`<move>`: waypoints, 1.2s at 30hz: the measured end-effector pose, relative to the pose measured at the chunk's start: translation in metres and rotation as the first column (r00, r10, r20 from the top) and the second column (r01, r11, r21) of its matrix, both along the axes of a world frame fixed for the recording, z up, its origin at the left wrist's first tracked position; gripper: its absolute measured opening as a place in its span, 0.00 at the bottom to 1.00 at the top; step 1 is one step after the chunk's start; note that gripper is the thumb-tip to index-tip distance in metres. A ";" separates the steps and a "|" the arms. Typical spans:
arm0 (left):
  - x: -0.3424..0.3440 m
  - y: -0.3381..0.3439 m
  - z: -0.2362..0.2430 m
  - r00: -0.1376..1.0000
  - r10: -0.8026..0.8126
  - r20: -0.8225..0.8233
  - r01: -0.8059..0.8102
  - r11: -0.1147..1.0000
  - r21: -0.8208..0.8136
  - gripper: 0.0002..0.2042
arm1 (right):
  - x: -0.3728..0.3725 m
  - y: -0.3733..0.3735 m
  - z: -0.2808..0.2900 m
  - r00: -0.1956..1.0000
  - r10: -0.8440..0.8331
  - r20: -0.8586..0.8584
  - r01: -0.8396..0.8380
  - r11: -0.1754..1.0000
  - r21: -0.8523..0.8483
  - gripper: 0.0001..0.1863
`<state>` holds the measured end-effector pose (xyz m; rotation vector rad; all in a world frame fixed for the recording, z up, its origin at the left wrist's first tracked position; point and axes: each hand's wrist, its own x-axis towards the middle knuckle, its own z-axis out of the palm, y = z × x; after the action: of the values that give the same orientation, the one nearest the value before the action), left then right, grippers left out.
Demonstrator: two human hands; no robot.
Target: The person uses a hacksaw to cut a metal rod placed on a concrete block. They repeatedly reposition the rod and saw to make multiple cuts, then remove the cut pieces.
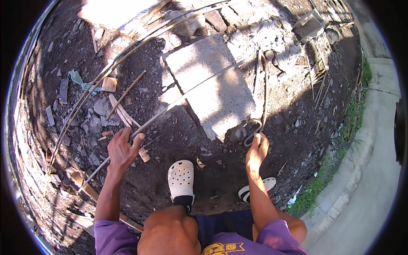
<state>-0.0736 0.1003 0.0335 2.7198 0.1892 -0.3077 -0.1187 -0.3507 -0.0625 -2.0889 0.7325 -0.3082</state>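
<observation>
My left hand is closed around a long, thin grey metal rod. The rod slants from the lower left up across a pale concrete block toward the far right. My right hand, just off the block's near right corner, pinches the near end of a bent metal rod. That rod curls into a loop by my fingers and runs away from me along the block's right side, with a tight bend at its far end. Sunlight and shadow patch the block's top.
Long bamboo strips arc across the left side. Wood offcuts, stones and a green cloth scrap lie on dark soil. A broken concrete chunk sits at the far right. Grass borders a concrete curb on the right.
</observation>
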 end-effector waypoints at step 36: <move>0.159 -0.163 0.008 0.988 -0.146 0.050 0.125 0.563 -0.817 0.13 | 0.065 0.056 0.104 0.939 -0.131 0.319 -0.030 0.891 0.454 0.08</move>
<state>0.0853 -0.0627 0.0411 1.7790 -0.1457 -0.3566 -0.0540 -0.2942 0.0416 -1.5216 0.5814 -0.4687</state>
